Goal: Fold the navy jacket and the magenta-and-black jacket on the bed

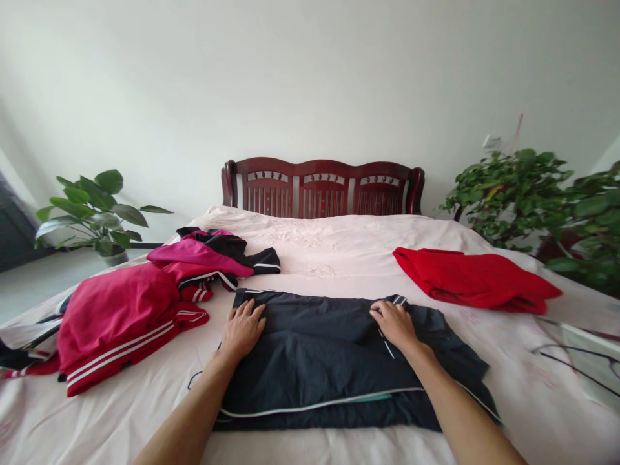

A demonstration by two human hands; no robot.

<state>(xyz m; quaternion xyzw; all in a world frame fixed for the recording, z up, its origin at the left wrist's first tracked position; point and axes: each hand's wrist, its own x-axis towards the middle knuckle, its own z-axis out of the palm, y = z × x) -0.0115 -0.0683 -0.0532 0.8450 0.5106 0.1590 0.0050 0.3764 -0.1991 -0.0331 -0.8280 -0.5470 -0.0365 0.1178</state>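
Dark navy track pants [310,355] with white piping lie folded on the bed in front of me. My left hand [243,329] rests on their upper left corner, palm down with the fingers spread. At the upper right of the pants is my right hand [394,323], its fingers bent and closed on the fabric beside a white-striped edge. To the right of that hand, part of the dark cloth [448,342] extends past the folded section. A thin dark cord loop [194,380] sticks out at the left side, near my left forearm.
A heap of pink and black jackets [121,313] lies to the left on the bed sheet [334,255]. Folded red cloth [475,278] sits at the right, with glasses [581,355] nearer the edge. Behind are a wooden headboard [322,187] and potted plants [513,194].
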